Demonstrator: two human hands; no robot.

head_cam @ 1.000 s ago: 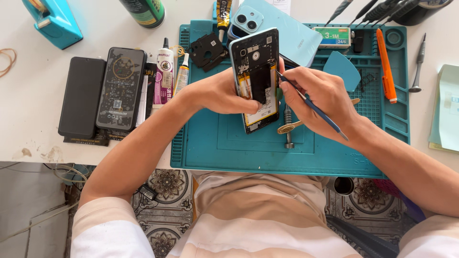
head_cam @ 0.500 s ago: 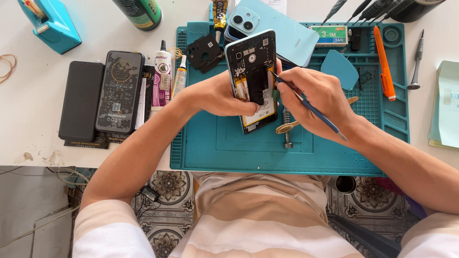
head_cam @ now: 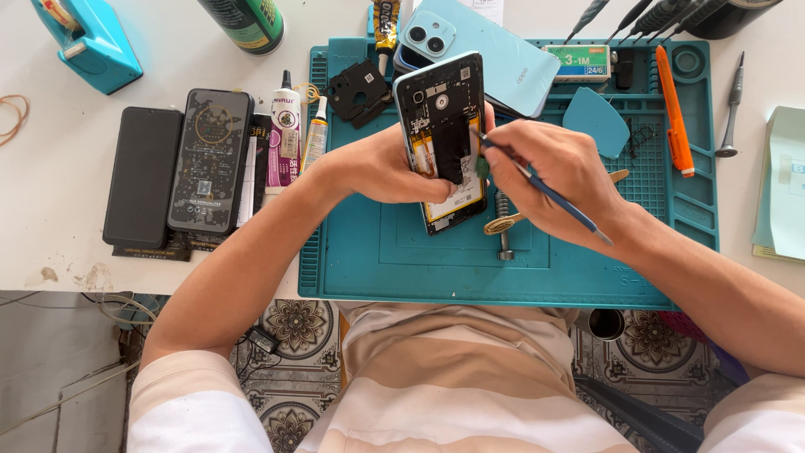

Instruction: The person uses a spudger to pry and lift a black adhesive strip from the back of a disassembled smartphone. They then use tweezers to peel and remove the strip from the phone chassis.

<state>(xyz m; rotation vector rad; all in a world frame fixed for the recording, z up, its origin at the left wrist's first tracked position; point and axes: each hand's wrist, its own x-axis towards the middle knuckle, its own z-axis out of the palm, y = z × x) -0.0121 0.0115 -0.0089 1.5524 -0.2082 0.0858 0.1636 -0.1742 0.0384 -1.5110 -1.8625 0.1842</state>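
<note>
My left hand grips an opened phone with its back cover off, so its circuit boards and battery show. It holds the phone tilted above a teal work mat. My right hand pinches a thin blue-handled tool like a pen, and the tip touches the phone's middle, near a black plate. A small green piece sits by my right thumb at the phone's edge.
A light-blue phone back lies at the mat's top, with a black plastic part, a blue pick, an orange tool and a key under my right hand. Two dark phones, glue tubes, a can and a tape dispenser are at left.
The right hand has slid slightly left, bringing the tool tip from the phone's right edge onto its middle. The left hand keeps the phone in almost the same place.
</note>
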